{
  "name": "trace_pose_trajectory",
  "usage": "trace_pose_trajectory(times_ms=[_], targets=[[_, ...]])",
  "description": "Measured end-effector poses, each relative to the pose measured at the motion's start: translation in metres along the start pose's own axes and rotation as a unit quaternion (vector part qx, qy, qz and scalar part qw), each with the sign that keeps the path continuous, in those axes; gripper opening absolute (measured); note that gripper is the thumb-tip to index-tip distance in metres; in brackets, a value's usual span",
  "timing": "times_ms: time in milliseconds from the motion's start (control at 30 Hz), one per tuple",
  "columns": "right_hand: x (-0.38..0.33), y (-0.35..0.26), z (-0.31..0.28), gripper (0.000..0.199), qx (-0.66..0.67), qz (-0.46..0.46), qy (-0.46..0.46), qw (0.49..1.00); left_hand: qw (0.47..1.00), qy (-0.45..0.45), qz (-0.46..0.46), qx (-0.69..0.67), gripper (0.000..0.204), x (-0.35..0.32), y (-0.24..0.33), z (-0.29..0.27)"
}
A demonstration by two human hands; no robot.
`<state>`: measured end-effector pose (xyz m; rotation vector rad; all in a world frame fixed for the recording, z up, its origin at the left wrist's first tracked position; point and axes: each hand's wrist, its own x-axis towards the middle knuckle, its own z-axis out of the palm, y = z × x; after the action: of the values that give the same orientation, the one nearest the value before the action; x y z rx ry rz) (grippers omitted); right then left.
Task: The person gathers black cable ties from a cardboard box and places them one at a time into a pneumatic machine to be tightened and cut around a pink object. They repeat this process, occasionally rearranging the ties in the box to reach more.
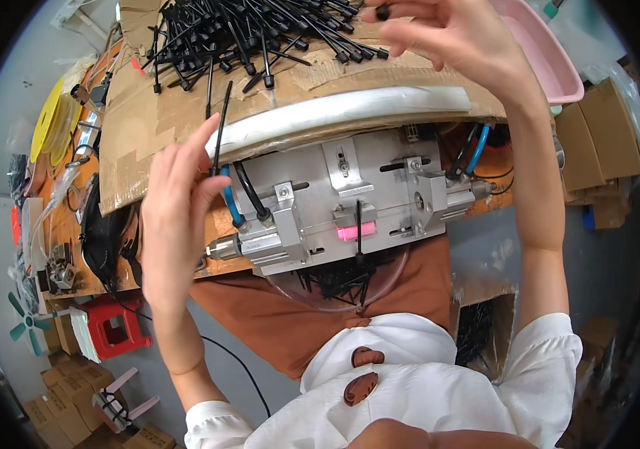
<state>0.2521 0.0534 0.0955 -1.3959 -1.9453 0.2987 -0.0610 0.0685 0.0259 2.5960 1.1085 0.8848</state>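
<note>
My left hand (174,194) is raised at the left of a metal fixture (312,168), its thumb and fingers pinching a thin black rod (222,123). At the far right of the cardboard, my right hand (447,34) has its fingers curled, with a small round black end piece (382,13) at the fingertips; the rest of that piece is hidden. A heap of black rods with thick knobbed ends (252,34) lies beyond the fixture. On the fixture, another black rod (359,232) crosses a pink block (356,231) between two metal clamp blocks.
A padded clear-wrapped strip (342,112) edges the cardboard sheet (129,161). Blue and black hoses join the fixture. A bowl (320,303) with black rods rests on my lap. Around stand a pink tub (540,52), a red stool (118,329), a yellow spool (49,123) and cardboard boxes.
</note>
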Motion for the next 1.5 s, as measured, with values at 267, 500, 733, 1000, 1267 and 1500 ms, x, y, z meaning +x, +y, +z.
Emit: trace_pose_trajectory(times_ms=[267, 500, 733, 1000, 1267, 1500], targets=[[-0.057, -0.001, 0.012, 0.023, 0.262, 0.067, 0.187, 0.944, 0.999, -0.015, 0.034, 0.001, 0.065, -0.092, 0.101, 0.093], [-0.095, -0.015, 0.015, 0.025, 0.293, 0.074, 0.179, 0.936, 0.993, -0.035, -0.017, 0.111, 0.054, -0.105, 0.115, 0.135], [-0.14, -0.03, 0.044, 0.023, 0.24, 0.104, 0.212, 0.942, 0.996, -0.036, -0.056, 0.064, 0.071, -0.097, 0.122, 0.13], [-0.211, -0.033, 0.139, 0.066, -0.01, 0.041, 0.046, 0.998, 0.99, 0.112, 0.016, 0.086, 0.033, 0.014, 0.05, 0.062], [-0.197, -0.03, 0.158, 0.066, 0.0, 0.02, 0.052, 0.998, 0.994, 0.031, 0.086, 0.061, 0.014, 0.09, 0.001, 0.046], [-0.119, -0.01, 0.081, 0.047, -0.194, -0.1, 0.093, 0.971, 0.994, 0.105, -0.03, 0.023, 0.02, -0.016, 0.053, 0.038]])
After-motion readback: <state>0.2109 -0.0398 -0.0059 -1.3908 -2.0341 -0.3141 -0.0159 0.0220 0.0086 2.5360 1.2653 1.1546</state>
